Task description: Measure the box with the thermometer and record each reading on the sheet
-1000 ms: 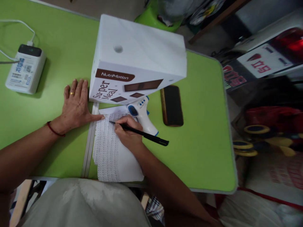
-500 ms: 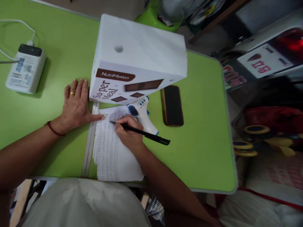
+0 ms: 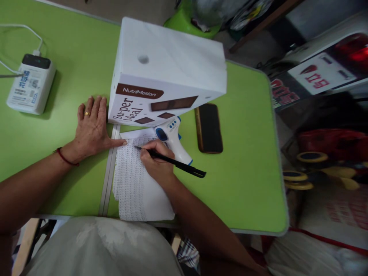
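Observation:
My right hand point(image 3: 157, 161) grips a black pen point(image 3: 184, 166), its tip on a sheet of paper point(image 3: 156, 203) covered on the left with dense rows of handwriting. My left hand point(image 3: 92, 124) lies flat with fingers spread on the table, and its thumb rests on the paper's upper left edge. A ring and a red cord are on that hand and wrist. Just beyond the right hand, a white and blue infrared thermometer point(image 3: 172, 138) lies partly over the paper. Behind it stands a white box point(image 3: 169, 57) marked "NutriMotion Super Meal".
The green folding table point(image 3: 247, 184) has a metal seam under the paper's left side. A dark phone point(image 3: 209, 128) lies right of the thermometer. At the far left stands a white power bank point(image 3: 32, 84) with cables. Sacks point(image 3: 330, 214) and a red-lit machine point(image 3: 333, 65) are off the right edge.
The pen and right hand have shifted very slightly over the paper. My left hand, the box, the thermometer and the phone stay in place.

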### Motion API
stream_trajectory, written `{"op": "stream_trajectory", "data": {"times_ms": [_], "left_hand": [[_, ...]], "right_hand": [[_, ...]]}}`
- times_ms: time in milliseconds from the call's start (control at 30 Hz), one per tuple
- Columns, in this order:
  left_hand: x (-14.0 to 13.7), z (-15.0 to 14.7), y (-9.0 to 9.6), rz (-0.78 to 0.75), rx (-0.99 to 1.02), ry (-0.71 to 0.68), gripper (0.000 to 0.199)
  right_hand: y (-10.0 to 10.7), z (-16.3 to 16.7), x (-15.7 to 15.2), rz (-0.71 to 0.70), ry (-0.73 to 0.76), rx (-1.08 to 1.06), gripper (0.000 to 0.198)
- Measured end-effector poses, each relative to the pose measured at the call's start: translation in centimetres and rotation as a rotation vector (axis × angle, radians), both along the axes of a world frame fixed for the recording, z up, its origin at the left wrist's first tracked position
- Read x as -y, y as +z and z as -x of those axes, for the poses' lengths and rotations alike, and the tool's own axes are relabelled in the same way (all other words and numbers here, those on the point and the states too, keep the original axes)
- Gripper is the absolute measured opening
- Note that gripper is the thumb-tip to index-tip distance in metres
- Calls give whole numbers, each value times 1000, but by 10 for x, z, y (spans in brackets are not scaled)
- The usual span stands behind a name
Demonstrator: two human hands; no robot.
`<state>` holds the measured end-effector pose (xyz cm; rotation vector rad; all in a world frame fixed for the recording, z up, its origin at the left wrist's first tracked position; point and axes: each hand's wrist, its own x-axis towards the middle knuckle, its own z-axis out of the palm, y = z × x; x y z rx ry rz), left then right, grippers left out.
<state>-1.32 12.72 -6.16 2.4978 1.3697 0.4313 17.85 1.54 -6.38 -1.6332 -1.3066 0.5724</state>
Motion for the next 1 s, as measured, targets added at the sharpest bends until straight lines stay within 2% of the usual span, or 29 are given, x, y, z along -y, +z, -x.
{"op": "stream_trajectory", "data": {"times_ms": [833, 1000], "left_hand": [[0, 0, 0, 10, 18, 11, 137], [0, 0, 0, 20, 27, 4, 137]], "right_hand": [[-1, -2, 2, -31, -16, -12, 10], [-2, -2, 3, -71, -23, 45, 11]]}}
